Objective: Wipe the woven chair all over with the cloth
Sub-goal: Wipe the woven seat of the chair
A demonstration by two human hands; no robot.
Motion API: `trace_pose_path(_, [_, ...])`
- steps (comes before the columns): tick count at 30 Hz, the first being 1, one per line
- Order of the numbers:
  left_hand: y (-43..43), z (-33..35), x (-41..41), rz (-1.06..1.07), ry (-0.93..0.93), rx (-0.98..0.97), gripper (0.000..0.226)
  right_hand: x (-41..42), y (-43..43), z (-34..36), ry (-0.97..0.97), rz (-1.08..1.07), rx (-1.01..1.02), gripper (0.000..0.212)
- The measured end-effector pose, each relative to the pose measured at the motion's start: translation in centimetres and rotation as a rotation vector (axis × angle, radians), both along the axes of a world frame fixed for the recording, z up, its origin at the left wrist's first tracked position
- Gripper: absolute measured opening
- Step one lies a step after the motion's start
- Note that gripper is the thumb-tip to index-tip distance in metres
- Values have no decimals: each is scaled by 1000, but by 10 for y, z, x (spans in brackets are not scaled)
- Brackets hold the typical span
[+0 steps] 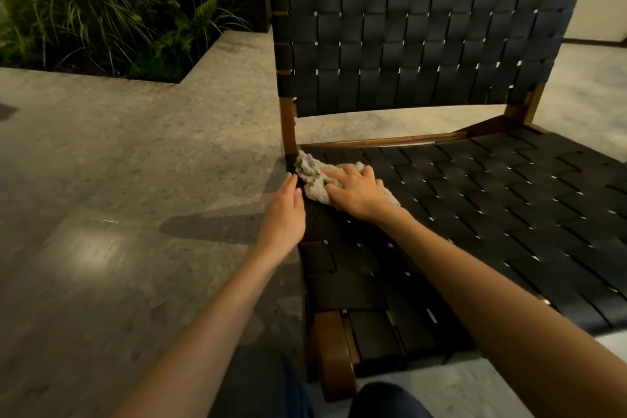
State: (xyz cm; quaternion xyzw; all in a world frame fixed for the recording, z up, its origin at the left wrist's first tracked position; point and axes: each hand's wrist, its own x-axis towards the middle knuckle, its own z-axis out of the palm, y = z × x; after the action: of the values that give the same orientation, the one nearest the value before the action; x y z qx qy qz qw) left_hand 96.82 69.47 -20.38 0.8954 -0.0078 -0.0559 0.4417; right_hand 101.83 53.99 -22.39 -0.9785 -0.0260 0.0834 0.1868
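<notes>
The woven chair has a black strap seat and backrest on a brown wooden frame and fills the right of the head view. A crumpled grey cloth lies on the seat's back left corner, by the rear post. My right hand presses flat on the cloth with straight, spread fingers. My left hand rests against the seat's left edge with straight fingers, just left of the cloth, holding nothing.
Speckled stone floor spreads to the left and behind the chair. A planter bed of tall grasses and ferns sits at the back left. My knees show at the bottom edge.
</notes>
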Motion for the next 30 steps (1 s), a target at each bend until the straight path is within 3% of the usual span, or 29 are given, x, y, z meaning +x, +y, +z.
trace_pose_path(5, [1, 14, -6, -59, 76, 31, 49, -92, -9, 27, 13, 21, -8, 50])
trace_pose_path(10, [-12, 17, -14, -113, 18, 227, 45, -170, -11, 49, -36, 29, -9, 49])
trace_pose_path(14, [-28, 14, -12, -165, 21, 421, 49, -193, -39, 52, -15, -37, -142, 54])
trace_pose_path(17, [-31, 11, -6, -198, 4, 485, 50, -179, -62, 43, 44, -99, -221, 58])
trace_pose_path(30, [-25, -8, 36, -189, -37, 391, 49, 4, -36, -18, 91, -153, -141, 54])
